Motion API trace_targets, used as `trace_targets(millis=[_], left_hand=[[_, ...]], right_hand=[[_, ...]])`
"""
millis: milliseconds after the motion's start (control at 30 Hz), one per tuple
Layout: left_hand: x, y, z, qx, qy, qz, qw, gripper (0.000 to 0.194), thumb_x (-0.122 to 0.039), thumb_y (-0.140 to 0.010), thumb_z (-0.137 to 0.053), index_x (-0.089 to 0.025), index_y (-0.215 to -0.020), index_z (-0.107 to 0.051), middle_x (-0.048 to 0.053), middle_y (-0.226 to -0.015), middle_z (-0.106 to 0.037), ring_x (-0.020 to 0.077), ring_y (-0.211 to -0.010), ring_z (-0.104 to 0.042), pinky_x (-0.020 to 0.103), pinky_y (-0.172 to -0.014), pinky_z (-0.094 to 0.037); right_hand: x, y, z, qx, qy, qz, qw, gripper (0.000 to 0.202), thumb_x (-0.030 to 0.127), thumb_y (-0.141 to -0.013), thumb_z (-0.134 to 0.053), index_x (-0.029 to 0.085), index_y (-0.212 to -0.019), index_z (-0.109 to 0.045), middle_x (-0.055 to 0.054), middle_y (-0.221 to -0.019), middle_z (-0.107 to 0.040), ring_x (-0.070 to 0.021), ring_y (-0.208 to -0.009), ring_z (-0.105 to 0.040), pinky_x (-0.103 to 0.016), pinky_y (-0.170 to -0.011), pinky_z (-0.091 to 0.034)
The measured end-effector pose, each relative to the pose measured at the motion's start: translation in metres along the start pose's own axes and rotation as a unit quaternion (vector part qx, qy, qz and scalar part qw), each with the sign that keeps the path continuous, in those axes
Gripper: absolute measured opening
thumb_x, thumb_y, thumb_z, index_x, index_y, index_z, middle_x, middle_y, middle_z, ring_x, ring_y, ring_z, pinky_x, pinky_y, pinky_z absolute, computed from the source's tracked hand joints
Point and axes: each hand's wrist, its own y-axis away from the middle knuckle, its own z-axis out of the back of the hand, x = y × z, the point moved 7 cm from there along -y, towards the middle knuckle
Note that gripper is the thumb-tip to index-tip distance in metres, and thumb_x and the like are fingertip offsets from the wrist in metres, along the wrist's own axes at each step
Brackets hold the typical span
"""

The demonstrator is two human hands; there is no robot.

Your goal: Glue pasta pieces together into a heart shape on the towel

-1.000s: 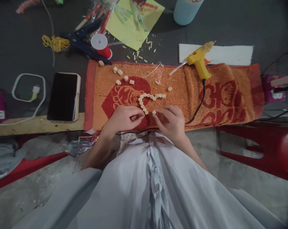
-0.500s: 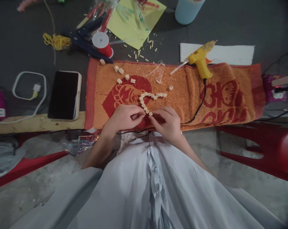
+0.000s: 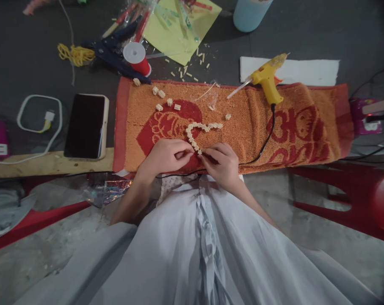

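Observation:
A curved chain of small cream pieces (image 3: 192, 136), shaped like part of a heart, lies on the orange and red towel (image 3: 242, 140). My left hand (image 3: 171, 156) rests at the lower left of the chain, its thumb and forefinger pinched together near the chain's lower end. On the other side of that end is my right hand (image 3: 222, 163), with its fingertips closed at the last piece. Several loose cream clusters (image 3: 169, 102) lie above the chain, and a single one (image 3: 227, 116) sits to its right.
A yellow glue gun (image 3: 268, 80) lies at the towel's back edge, its black cord running forward past my right hand. Also around are a phone (image 3: 85, 127), a red thread spool (image 3: 137, 59), blue pliers (image 3: 115, 55) and a blue bottle (image 3: 250, 15).
My right hand has shifted slightly, its fingers drawing closer together at the chain's lower end. The left hand and the loose clusters have hardly moved.

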Motion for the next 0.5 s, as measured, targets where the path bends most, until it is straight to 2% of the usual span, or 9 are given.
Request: trace_targets(millis=[367, 500], left_hand=[[-0.001, 0.001, 0.000, 0.001, -0.003, -0.007, 1.000, 0.012, -0.022, -0.085, -0.059, -0.018, -0.087, -0.070, -0.003, -0.065, -0.064, 0.0083, -0.059, -0.056, 0.020, -0.059, -0.040], [-0.001, 0.000, 0.001, -0.004, -0.001, -0.012, 1.000, 0.012, -0.021, -0.085, -0.059, -0.018, -0.088, -0.071, -0.003, -0.065, -0.063, 0.0082, -0.058, -0.056, 0.020, -0.059, -0.040]], right_hand=[[0.008, -0.001, 0.007, -0.010, -0.014, -0.004, 1.000, 0.017, 0.023, -0.089, -0.060, 0.017, -0.096, -0.074, -0.007, -0.082, -0.070, -0.0190, -0.076, -0.062, -0.034, -0.071, -0.051], [0.010, -0.001, 0.010, -0.004, -0.001, -0.021, 1.000, 0.017, 0.026, -0.089, -0.060, 0.020, -0.096, -0.074, -0.006, -0.082, -0.070, -0.0192, -0.077, -0.061, -0.035, -0.073, -0.050]])
